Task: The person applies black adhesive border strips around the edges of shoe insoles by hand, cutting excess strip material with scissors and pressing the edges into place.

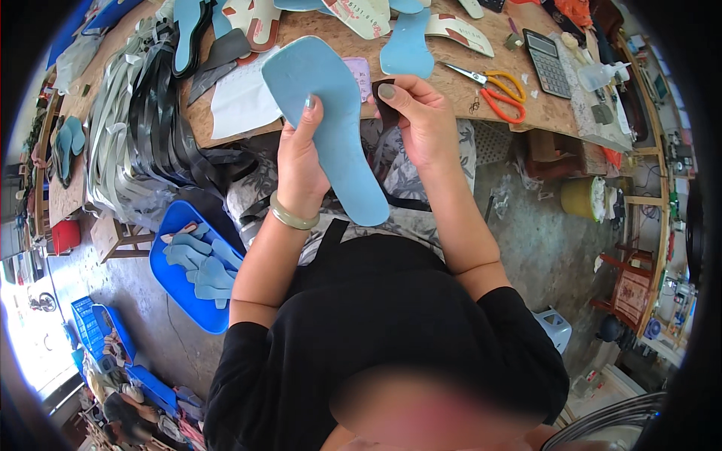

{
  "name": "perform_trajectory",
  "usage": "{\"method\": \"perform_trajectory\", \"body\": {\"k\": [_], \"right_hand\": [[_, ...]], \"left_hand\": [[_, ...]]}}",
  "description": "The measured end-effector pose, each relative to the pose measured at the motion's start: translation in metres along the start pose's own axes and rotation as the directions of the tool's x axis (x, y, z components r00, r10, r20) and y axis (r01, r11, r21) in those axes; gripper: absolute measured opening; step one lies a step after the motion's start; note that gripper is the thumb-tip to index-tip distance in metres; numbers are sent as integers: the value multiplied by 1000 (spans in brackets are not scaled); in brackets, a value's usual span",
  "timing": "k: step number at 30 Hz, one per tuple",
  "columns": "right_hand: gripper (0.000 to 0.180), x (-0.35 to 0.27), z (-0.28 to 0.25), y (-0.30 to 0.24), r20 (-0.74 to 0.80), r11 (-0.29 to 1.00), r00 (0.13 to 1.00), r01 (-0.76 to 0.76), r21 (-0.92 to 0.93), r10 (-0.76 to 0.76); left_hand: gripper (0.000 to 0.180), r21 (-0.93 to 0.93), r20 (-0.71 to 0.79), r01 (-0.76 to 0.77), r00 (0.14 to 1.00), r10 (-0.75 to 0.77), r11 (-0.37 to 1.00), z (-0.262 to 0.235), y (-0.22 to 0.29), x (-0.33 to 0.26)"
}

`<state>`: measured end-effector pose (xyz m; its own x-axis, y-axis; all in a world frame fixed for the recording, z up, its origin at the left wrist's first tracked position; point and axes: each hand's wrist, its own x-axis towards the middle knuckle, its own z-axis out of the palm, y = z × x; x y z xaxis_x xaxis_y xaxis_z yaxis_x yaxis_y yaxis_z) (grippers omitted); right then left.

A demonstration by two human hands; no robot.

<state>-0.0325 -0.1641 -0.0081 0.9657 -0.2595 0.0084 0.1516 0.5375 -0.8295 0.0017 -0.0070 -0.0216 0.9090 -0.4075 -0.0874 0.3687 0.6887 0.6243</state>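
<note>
Gripping a blue insole (342,143) in the left hand (301,156) above the table (553,113) edge, partly hiding a white sheet (239,101); pinching a dark strip (386,113) in the right hand (427,124), near scissors (479,77), with straps (139,131) and a blue basin (177,284) at left.

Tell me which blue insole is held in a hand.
The blue insole gripped by the left hand; others, like the pile in the blue tub, lie unheld.

Your left hand (301,158) grips with its thumb (307,122) extended upward, fingers mostly hidden. Your right hand (429,126) pinches between thumb and curled fingers. Your bare forearms (272,255) slant forward and inward, hands apart.
</note>
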Motion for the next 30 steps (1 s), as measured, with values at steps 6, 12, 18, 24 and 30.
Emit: {"method": "perform_trajectory", "body": {"k": [6, 12, 18, 24, 30], "right_hand": [[18, -2, 10, 6, -56, 1000, 998, 6, -14, -7], [15, -6, 12, 1, 36, 982, 994, 108, -155, -103], [14, -30, 28, -14, 235, 872, 936, 335, -356, -263], [14, -47, 34, -20, 292, 804, 909, 404, -437, -298], [22, -58, 36, -25, 482, 673, 786, 598, -436, -387]], "left_hand": [[30, 33, 2, 3, 1000, -3, 999, 2, -2, -6], [31, 39, 39, 9, 999, -10, 999, -7, -5, -7], [38, 11, 174, -43, 984, 41, 999, -27, -10, -7], [19, -134, 466, -135, 866, 182, 982, -31, -10, -2], [21, -115, 686, -274, 673, 276, 955, -34, 2, 6]]}}
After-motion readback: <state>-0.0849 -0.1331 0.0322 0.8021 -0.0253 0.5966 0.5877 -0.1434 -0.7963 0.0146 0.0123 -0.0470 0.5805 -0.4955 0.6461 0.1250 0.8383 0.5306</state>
